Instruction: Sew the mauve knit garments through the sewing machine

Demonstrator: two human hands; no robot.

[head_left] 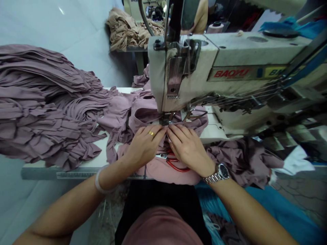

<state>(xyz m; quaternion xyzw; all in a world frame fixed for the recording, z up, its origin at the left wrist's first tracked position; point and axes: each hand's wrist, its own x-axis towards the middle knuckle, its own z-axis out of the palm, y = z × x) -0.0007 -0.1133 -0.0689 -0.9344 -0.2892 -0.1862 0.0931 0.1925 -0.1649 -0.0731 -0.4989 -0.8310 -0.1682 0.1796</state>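
My left hand (145, 144), with a gold ring, and my right hand (187, 148) meet on a fold of mauve knit fabric (143, 114) just in front of the presser foot (167, 118) of an industrial sewing machine (204, 68). Both sets of fingertips pinch the fold, and the fabric runs under the foot. Just below my hands, red-handled scissors (176, 164) lie on paler pink fabric (163, 173), their blades partly hidden by my left hand. A metal watch (219, 173) circles my right wrist, and a pale bangle (102, 180) circles my left.
A large pile of ruffled mauve fabric (43, 105) covers the left of the white sewing table (76, 173). A crumpled mauve heap (242, 163) lies to the right. Beige fabric (130, 30) fills a table behind the machine, and blue cloth (276, 207) lies low at right.
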